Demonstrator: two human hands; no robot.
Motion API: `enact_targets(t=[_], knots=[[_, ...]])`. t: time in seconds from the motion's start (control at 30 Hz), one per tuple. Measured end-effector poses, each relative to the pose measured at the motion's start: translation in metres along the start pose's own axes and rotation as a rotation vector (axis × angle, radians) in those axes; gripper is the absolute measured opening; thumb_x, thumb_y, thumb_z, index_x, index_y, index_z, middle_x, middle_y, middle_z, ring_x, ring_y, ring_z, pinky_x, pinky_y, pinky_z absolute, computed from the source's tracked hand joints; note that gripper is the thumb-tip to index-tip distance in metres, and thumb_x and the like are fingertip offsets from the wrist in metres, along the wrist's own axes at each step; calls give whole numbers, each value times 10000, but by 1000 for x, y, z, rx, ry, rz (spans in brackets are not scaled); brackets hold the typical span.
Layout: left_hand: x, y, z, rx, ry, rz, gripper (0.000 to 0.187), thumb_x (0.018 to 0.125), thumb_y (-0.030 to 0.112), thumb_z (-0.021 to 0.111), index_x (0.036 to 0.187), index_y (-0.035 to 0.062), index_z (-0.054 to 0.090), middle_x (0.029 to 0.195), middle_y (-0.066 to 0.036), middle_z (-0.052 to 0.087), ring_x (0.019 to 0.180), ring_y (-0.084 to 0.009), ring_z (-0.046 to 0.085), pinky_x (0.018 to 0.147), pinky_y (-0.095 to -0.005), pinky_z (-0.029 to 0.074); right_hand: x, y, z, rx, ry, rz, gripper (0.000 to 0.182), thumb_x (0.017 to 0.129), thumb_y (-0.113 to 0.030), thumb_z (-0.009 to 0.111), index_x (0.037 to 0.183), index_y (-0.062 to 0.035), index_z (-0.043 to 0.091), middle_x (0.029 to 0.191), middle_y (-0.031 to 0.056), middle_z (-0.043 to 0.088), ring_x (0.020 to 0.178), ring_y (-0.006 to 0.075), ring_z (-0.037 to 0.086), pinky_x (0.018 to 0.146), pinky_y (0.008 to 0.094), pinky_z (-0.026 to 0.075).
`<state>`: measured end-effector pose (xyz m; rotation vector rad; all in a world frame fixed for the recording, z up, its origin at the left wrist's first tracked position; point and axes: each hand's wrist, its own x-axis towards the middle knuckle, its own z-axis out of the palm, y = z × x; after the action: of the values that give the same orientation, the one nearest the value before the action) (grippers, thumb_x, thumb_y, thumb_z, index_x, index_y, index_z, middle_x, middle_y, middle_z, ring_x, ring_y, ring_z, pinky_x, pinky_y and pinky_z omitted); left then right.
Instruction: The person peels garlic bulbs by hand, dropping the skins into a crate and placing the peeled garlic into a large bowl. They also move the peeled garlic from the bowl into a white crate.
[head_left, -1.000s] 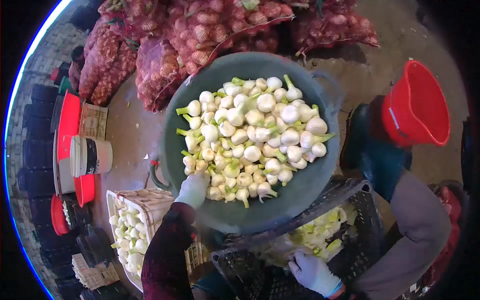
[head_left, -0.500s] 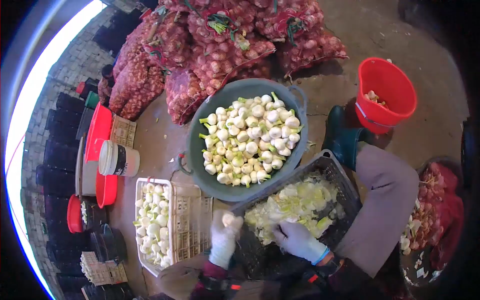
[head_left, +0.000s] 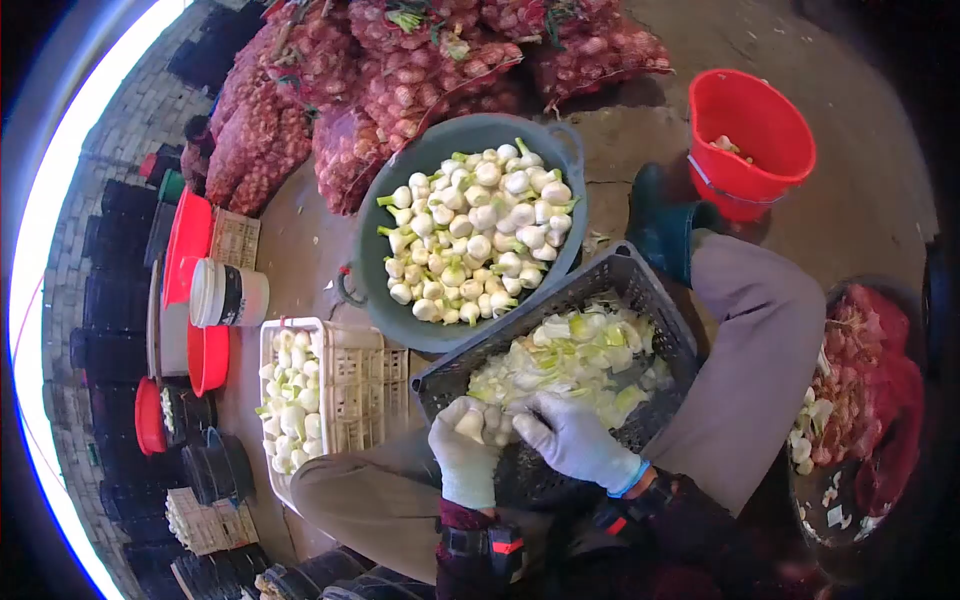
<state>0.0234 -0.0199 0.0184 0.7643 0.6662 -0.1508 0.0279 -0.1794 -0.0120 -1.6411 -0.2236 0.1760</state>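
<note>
My left hand [head_left: 465,465], in a pale work glove, is closed around a whitish garlic bulb [head_left: 469,426] above the near left corner of the black crate [head_left: 470,365]. My right hand [head_left: 578,440], gloved too, meets it from the right with fingers curled and pressed together by the bulb; what they hold, if anything, is hidden. Under and beyond both hands, the crate carries a heap of peeled garlic skins [head_left: 590,365]. Just past it stands a round grey-green tub [head_left: 400,335] full of cleaned garlic bulbs [head_left: 480,220] with short green stems.
To the left is a white plastic basket [head_left: 345,400] of bulbs. Red mesh sacks [head_left: 400,80] of unpeeled garlic are piled at the back. A red bucket [head_left: 755,140] stands beyond my boot [head_left: 665,225]. At right, a dark basin [head_left: 815,535] holds a mesh sack and garlic.
My hands have come together; the right moved left toward the bulb in my left. The view has shifted, so the surroundings sit higher in the picture.
</note>
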Motion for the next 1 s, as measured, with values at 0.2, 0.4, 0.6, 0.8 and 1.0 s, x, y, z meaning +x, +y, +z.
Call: enact_targets(t=[0.2,0.4,0.6,0.8,1.0], knots=[[14,-22,-36,-267,-127,103,375,987,383,458,1089,34,553,1017,-129,613,886,-252,575,839,-379,474,5,-16,10,-135,-72,70,268,851,-303,668,929,-47,645,769,156,651,716,350,645,619,428,492],[0,-28,-2,8,-46,196,460,974,296,520,1283,-43,476,1195,-165,560,1001,-265,573,852,-359,479,17,13,23,-125,40,70,293,835,-301,687,891,-20,630,773,186,644,726,371,636,628,439,490],[8,-17,-13,461,116,326,364,941,271,601,1081,-65,605,979,-98,651,868,-171,619,825,-312,506,14,26,31,-38,74,73,240,849,-234,688,864,-4,623,717,156,635,674,304,638,605,406,488],[7,-3,-12,279,40,191,405,938,326,600,1143,-23,580,980,-82,638,809,-147,607,687,-273,518,27,3,7,401,-41,582,158,899,-184,637,874,-27,641,682,44,633,626,127,596,565,306,471],[-4,-26,3,324,5,306,511,910,285,641,1254,-68,507,1027,-99,642,749,-130,586,657,-236,463,20,11,11,446,11,444,149,914,-173,601,904,-28,633,717,21,621,649,92,547,588,274,456]])
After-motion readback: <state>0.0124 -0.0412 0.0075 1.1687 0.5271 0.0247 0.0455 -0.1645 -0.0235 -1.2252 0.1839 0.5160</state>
